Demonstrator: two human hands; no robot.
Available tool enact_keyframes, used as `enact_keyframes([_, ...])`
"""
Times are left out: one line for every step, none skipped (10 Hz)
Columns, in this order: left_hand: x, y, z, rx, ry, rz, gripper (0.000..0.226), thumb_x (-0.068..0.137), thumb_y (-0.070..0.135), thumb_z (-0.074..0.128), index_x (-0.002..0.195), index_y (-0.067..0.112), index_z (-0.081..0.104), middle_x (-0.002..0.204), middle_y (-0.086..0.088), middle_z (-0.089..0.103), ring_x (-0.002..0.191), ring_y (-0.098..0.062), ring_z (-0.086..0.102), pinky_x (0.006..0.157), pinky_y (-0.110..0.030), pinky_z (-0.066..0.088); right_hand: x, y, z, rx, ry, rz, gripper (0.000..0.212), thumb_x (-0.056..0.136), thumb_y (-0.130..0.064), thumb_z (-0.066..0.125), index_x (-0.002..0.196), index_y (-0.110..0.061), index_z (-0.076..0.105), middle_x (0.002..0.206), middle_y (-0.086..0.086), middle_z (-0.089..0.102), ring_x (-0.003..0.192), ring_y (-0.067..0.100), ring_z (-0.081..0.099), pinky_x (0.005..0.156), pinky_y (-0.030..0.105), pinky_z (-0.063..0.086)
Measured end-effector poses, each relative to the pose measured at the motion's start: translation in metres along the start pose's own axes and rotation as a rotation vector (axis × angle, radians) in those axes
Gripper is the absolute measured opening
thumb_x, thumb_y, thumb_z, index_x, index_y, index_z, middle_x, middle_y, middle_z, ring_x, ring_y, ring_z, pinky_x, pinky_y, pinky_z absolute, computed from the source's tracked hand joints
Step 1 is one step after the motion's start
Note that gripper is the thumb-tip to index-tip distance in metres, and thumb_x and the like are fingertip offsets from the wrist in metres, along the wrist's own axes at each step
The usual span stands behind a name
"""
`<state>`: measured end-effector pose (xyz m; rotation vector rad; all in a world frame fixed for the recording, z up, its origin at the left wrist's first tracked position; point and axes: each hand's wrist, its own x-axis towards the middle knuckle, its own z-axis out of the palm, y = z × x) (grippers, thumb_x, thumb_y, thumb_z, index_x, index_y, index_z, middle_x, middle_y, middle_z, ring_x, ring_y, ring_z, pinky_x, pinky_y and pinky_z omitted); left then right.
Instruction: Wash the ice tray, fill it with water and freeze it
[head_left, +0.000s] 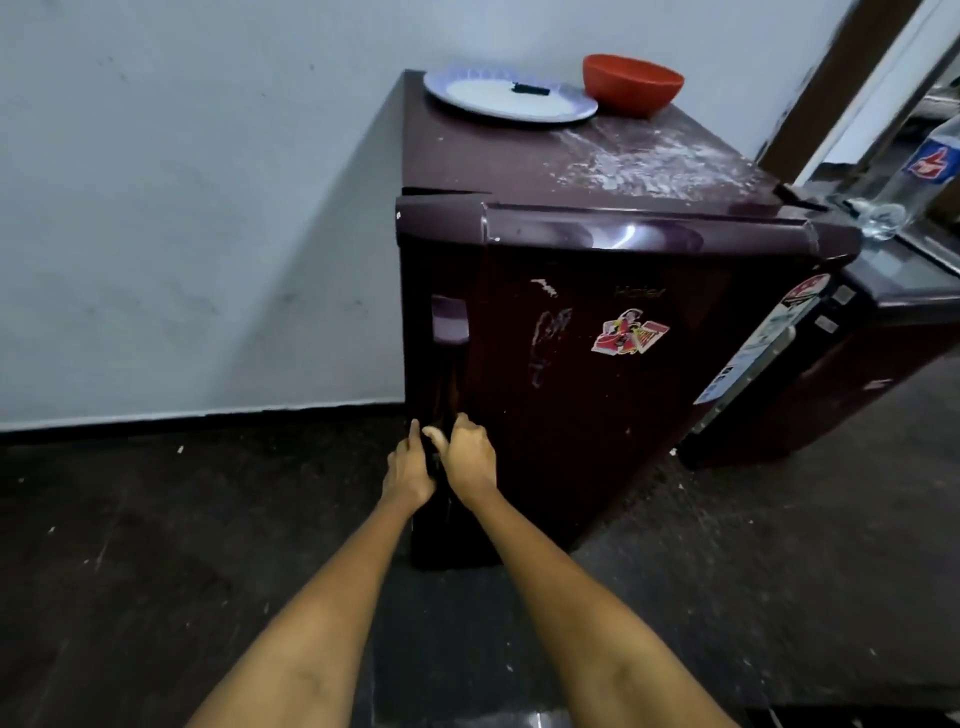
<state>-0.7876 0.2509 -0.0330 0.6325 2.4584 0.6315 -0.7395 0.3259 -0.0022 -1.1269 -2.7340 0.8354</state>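
At the fridge door's (597, 374) left edge, both hands, left hand (408, 470) and right hand (470, 457), fingers curled on it.

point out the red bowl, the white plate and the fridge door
red bowl (631, 85), head view, on its outer wall
white plate (483, 98), head view, on its bare centre
fridge door (597, 395), head view, on its front panel

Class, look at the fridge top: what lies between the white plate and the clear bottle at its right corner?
In the head view, between the white plate and the clear bottle sit the red bowl and a patch of white powdery smears on the fridge top.
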Motion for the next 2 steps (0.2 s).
enact_keyframes([-0.018,-0.012,0.007,0.036,-0.002,-0.009,0.078,0.092,0.004,0.051,0.154,0.011,0.004,0.152,-0.017,0.027,0.138,-0.035,0.030,0.110,-0.042,0.036,-0.009,0.013,0.028,-0.043,-0.180,0.102,0.048,0.094,-0.043,0.047,0.119,-0.003,0.054,0.118,0.018,0.061,0.116,0.033,0.051,0.087,0.038,0.047])
enact_keyframes([-0.031,-0.032,0.017,0.052,0.004,-0.095,0.069,0.093,0.004,0.049,0.152,0.011,0.015,0.152,-0.013,0.028,0.138,-0.032,0.031,0.109,-0.041,0.037,-0.020,0.016,0.053,-0.125,-0.340,0.068,0.040,0.094,-0.038,0.049,0.113,-0.003,0.059,0.118,0.017,0.062,0.116,0.034,0.053,0.089,0.039,0.048])
